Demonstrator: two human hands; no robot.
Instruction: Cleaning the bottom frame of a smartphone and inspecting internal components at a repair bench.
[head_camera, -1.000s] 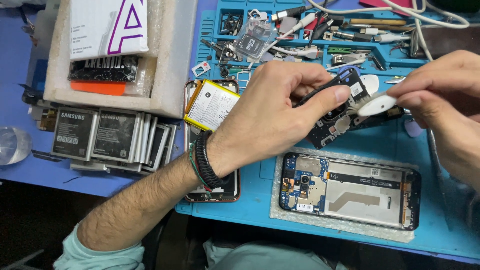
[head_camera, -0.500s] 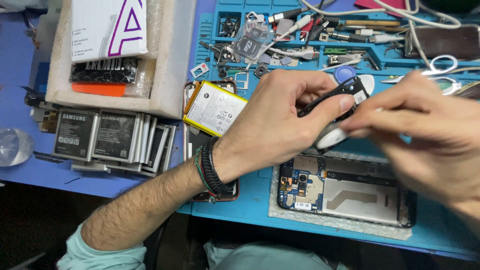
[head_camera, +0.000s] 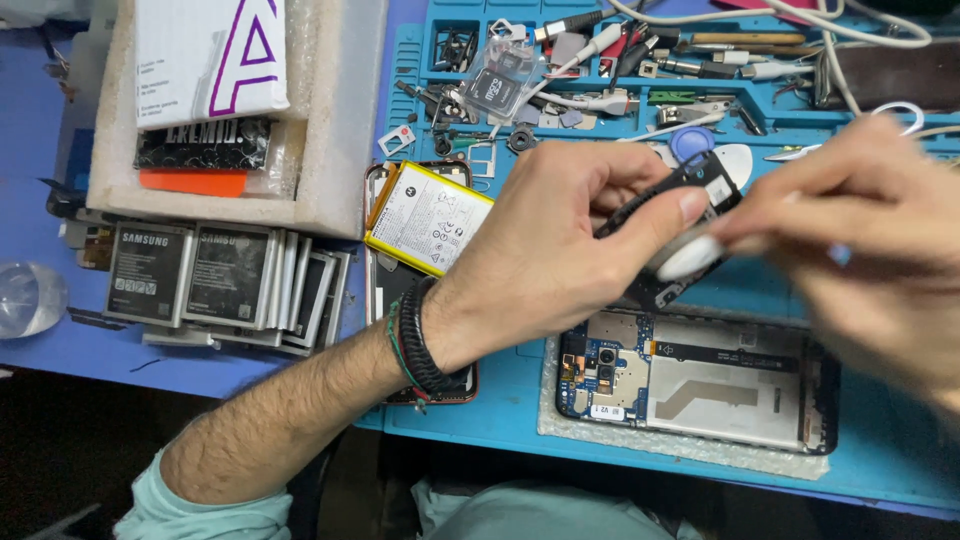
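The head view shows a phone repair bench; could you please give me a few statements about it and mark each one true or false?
1. The left hand grips a black phone part above the mat. True.
2. The opened phone lies on the blue mat below the hands. True.
3. The left wrist is bare. False: it wears dark cord bracelets.
4. The yellow-edged battery lies inside the foam tray. False: it rests on a phone beside the tray.
5. The right hand is blurred, with a white piece at its fingertips. True.
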